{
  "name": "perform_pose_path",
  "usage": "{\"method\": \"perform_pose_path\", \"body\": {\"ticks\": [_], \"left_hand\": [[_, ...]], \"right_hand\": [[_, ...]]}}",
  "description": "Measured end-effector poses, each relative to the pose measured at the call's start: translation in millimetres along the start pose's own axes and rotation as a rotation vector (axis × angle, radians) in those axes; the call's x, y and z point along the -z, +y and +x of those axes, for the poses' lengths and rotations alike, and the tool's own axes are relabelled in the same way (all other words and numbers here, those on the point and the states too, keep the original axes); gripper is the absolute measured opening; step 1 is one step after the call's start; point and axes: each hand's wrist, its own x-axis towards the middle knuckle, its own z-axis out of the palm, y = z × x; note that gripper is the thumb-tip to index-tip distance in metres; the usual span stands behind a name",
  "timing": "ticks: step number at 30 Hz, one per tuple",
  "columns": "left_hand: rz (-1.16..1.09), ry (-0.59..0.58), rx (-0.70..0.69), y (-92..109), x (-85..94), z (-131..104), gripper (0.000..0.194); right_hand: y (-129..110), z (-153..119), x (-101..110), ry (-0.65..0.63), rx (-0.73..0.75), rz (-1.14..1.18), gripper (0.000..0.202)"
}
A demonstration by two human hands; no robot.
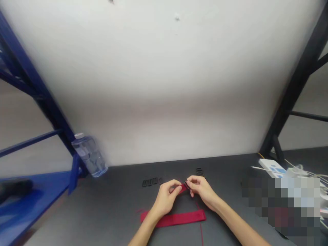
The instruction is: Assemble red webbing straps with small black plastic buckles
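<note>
My left hand (165,198) pinches a short piece of red webbing (182,188) between thumb and fingertips. My right hand (201,189) holds a small black buckle (186,183) at the upper end of that webbing. The fingers partly hide the buckle, so I cannot tell whether the webbing runs through it. Below both hands a longer red strip (183,218) lies flat on the dark table, partly covered by my left forearm. Several black rectangular buckles (151,182) lie in a row beyond my left hand, and more thin black pieces (199,171) lie just beyond my right.
A clear plastic bottle (91,155) stands at the back left beside a blue frame post (51,109). Loose red thread (201,234) lies near the front. A white box (273,166) and cables (311,172) are at the right, next to a blurred-out area.
</note>
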Motion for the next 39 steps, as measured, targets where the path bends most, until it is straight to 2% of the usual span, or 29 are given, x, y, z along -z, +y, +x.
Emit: {"method": "perform_pose_path", "body": {"ticks": [5, 10, 14, 19, 27, 31, 34, 37, 39], "left_hand": [[-0.060, -0.002, 0.005, -0.1, -2.3, -0.4, 0.030], [-0.149, -0.031, 0.109, -5.9, -10.2, -3.1, 0.036], [-0.211, -0.047, 0.092, -9.6, -14.7, -3.9, 0.038], [-0.251, -0.065, 0.104, -11.0, -12.0, -2.2, 0.032], [-0.357, -0.053, 0.143, -15.6, -14.1, -3.5, 0.024], [-0.373, -0.012, 0.146, -15.4, -14.7, -2.3, 0.025], [-0.350, 0.008, 0.142, -14.5, -13.6, -1.7, 0.028], [-0.332, 0.004, 0.128, -14.0, -13.2, -2.1, 0.030], [-0.311, -0.011, 0.133, -13.8, -11.4, -2.5, 0.030]], "right_hand": [[1.1, -0.3, -0.7, -0.025, 0.001, 0.003, 0.040], [1.3, -2.5, -2.3, -0.022, 0.019, -0.021, 0.039], [-0.1, -5.0, -3.7, -0.056, 0.027, -0.065, 0.039], [-1.2, -6.8, -3.8, -0.072, -0.002, -0.042, 0.038], [-2.1, -7.4, -6.9, -0.126, 0.033, -0.140, 0.036], [-5.9, -9.9, -6.0, -0.101, 0.032, -0.008, 0.034], [-9.1, -12.3, -4.0, -0.142, 0.021, 0.077, 0.033], [-8.2, -12.0, -2.8, -0.183, 0.033, 0.002, 0.033], [-6.7, -10.3, -1.3, -0.164, 0.052, -0.089, 0.034]]}}
